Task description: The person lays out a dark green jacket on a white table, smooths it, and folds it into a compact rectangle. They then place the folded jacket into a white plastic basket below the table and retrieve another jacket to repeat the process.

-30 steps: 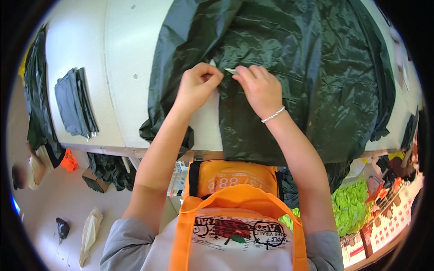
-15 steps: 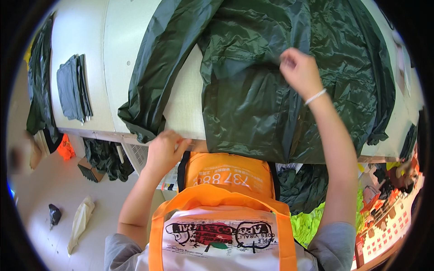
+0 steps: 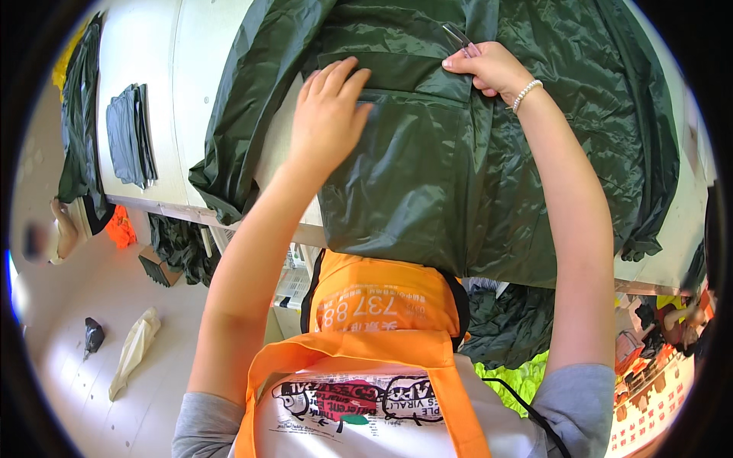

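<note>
A dark green, shiny jacket (image 3: 397, 183) lies spread on the pale table, its lower edge hanging over the front. Across its left front panel runs a pocket flap (image 3: 412, 74). My left hand (image 3: 330, 122) rests at the flap's left end, palm down with the fingers spread. At the flap's right end, beside the front opening, my right hand (image 3: 492, 70) is closed around small scissors (image 3: 456, 34), their metal blades pointing away to the upper left. Its thumb and fingertips also touch the flap's edge.
A folded dark green stack (image 3: 131, 136) lies on the table (image 3: 177, 172) to the left. More dark green clothing (image 3: 79, 114) hangs over the far left end. Below are dark green cloth (image 3: 510, 324) and bright yellow cloth (image 3: 513, 385). Another person works at the far left.
My left hand has moved up from the table's front edge onto the pocket flap. My right hand has risen slightly to the flap's right end. The flap now lies flatter.
</note>
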### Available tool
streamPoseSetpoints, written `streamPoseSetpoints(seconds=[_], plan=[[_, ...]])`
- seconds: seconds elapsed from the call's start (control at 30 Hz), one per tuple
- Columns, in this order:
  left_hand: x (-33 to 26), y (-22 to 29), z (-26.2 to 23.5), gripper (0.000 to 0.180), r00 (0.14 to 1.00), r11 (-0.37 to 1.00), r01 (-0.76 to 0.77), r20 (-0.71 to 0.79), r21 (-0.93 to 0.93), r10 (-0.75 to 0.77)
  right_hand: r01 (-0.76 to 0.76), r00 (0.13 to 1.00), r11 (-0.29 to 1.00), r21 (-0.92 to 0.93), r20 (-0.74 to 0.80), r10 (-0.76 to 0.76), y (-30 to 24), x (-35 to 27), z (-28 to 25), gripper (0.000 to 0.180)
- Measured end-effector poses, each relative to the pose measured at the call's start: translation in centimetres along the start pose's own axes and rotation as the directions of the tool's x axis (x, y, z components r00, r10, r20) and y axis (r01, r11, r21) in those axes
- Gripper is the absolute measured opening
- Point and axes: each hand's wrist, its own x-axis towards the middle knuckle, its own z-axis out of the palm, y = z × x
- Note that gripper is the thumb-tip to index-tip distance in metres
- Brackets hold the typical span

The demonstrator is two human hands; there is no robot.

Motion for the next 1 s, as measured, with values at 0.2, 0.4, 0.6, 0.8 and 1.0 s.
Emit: streamPoseSetpoints(seconds=[0.2,0.4,0.6,0.8,1.0], plan=[[1.6,5.9,5.1,0.034,0.997,0.917,0.016,0.073,-0.398,0.014,0.052,0.998,0.999,0.015,-0.023,-0.051,0.4,0.6,0.3,0.02],[2.1,6.9,7.9,0.021,0.983,0.881,0.167,0.012,-0.443,-0.181,0.261,0.943,0.965,-0.001,-0.212,-0.255,1.5,-0.5,1.1,0.024],[2.2,6.0,8.4,0.01,0.98,0.876,0.149,-0.047,-0.46,-0.191,0.491,0.623,0.811,-0.32,-0.522,-0.583,3.7,-6.3,3.0,0.037],[2.8,6.2,7.4,0.005,0.984,0.834,0.175,0.064,-0.523,-0.166,0.354,0.711,0.845,-0.401,-0.471,-0.521,8.6,-11.7,3.1,0.022],[2.9,5.2,7.0,0.006,0.972,0.778,0.234,0.167,-0.583,-0.167,0.33,0.62,0.657,-0.677,-0.369,-0.692,8.1,-12.4,4.7,0.022]])
